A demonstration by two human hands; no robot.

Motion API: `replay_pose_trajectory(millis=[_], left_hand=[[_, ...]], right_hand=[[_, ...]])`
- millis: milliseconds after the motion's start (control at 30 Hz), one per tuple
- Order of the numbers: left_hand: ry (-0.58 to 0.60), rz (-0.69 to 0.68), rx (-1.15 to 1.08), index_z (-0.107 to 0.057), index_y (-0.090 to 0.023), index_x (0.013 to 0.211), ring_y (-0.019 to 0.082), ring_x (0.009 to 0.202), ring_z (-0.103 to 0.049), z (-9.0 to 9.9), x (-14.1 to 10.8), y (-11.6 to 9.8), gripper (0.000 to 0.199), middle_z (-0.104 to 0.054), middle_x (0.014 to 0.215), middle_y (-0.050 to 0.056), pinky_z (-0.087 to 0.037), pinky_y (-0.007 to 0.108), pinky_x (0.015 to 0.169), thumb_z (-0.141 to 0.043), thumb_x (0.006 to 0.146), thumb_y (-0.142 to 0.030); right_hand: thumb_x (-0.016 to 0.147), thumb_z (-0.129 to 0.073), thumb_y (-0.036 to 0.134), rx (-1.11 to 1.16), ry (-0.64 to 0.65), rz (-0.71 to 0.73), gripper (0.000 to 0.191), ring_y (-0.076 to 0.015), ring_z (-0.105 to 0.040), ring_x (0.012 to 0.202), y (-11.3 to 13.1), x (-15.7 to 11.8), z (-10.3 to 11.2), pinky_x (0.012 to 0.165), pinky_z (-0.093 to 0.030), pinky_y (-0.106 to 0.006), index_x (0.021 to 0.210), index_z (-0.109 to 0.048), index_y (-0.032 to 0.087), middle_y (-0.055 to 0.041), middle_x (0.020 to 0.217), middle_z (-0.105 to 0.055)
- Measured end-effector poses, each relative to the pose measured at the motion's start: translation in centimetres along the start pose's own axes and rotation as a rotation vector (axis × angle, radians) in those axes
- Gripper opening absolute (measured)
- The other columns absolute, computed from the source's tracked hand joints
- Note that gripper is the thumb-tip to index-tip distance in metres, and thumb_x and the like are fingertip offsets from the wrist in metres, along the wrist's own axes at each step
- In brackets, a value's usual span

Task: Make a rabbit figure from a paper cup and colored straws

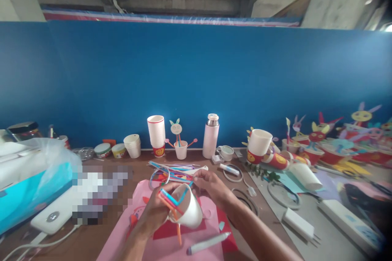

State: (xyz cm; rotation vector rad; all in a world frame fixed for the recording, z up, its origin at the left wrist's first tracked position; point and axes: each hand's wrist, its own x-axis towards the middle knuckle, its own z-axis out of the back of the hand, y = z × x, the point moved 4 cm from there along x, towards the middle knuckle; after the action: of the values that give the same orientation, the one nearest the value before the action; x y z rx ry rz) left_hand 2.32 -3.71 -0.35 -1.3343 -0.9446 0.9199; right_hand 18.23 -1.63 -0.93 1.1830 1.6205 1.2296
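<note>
In the head view, the white paper cup (193, 212) is clamped in the left hand (154, 209), its mouth tipped toward the left fingers; the tip of the blue strip (183, 195) appears pinched by the right hand (210, 182), just beside the rim; the wall is best gripped lightly, lest it be crushed, and the strip best bent near its fold; one cup is held; beyond the grip, one thermos (210, 138), one rabbit-eared cup figure (181, 150) and two small jars (102, 151) are counted; nearer, one marker (208, 244).
</note>
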Motion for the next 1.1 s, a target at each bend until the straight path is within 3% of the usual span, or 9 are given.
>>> replay_pose_trajectory(millis=[233, 467, 933, 1000, 1100], left_hand=[[-0.056, 0.038, 0.031, -0.067, -0.013, 0.093, 0.013, 0.056, -0.052, 0.2, -0.6, -1.3, 0.028, -0.059, 0.057, 0.0, -0.038, 0.021, 0.052, -0.06, 0.072, -0.029], [-0.046, 0.107, -0.03, -0.069, -0.013, 0.082, 0.009, 0.045, -0.043, 0.5, -0.4, -0.8, 0.023, -0.055, 0.05, -0.002, -0.031, 0.021, 0.043, -0.063, 0.068, -0.03], [-0.046, 0.118, -0.074, -0.069, -0.012, 0.077, 0.011, 0.052, -0.047, 1.1, -0.3, -0.7, 0.02, -0.056, 0.054, 0.0, -0.036, 0.021, 0.051, -0.063, 0.068, -0.029], [-0.043, 0.123, -0.057, -0.07, -0.012, 0.078, 0.011, 0.053, -0.047, 1.2, -0.3, -0.6, 0.021, -0.057, 0.056, 0.0, -0.035, 0.021, 0.051, -0.063, 0.067, -0.029], [-0.047, 0.128, -0.004, -0.07, -0.012, 0.075, 0.012, 0.054, -0.048, 1.1, -0.4, -0.7, 0.019, -0.058, 0.057, 0.0, -0.037, 0.022, 0.054, -0.062, 0.067, -0.027]], right_hand=[[0.064, -0.069, 0.044, 0.032, -0.068, -0.016, 0.037, -0.0113, -0.059, 0.051, 0.0, -0.2, -0.3, 0.052, -0.04, -0.022, 0.076, -0.047, 0.017, 0.002, 0.061, -0.062], [0.066, -0.066, 0.044, -0.017, -0.094, 0.043, 0.034, -0.0111, -0.056, 0.049, 0.2, -0.2, -0.5, 0.052, -0.038, -0.023, 0.074, -0.047, 0.017, 0.0034, 0.053, -0.059], [0.069, -0.062, 0.044, -0.184, -0.116, 0.141, 0.031, -0.0124, -0.055, 0.05, 0.4, 0.2, 0.0, 0.05, -0.038, -0.024, 0.074, -0.046, 0.018, 0.0027, 0.054, -0.058], [0.072, -0.06, 0.046, -0.265, -0.099, 0.158, 0.031, -0.0144, -0.058, 0.057, 0.7, 0.1, 0.2, 0.053, -0.041, -0.025, 0.079, -0.049, 0.017, 0.0005, 0.061, -0.06], [0.08, -0.053, 0.044, -0.455, -0.157, 0.293, 0.032, -0.0187, -0.059, 0.081, 2.0, -0.6, 0.5, 0.068, -0.045, -0.029, 0.095, -0.056, 0.017, -0.0057, 0.087, -0.063]])
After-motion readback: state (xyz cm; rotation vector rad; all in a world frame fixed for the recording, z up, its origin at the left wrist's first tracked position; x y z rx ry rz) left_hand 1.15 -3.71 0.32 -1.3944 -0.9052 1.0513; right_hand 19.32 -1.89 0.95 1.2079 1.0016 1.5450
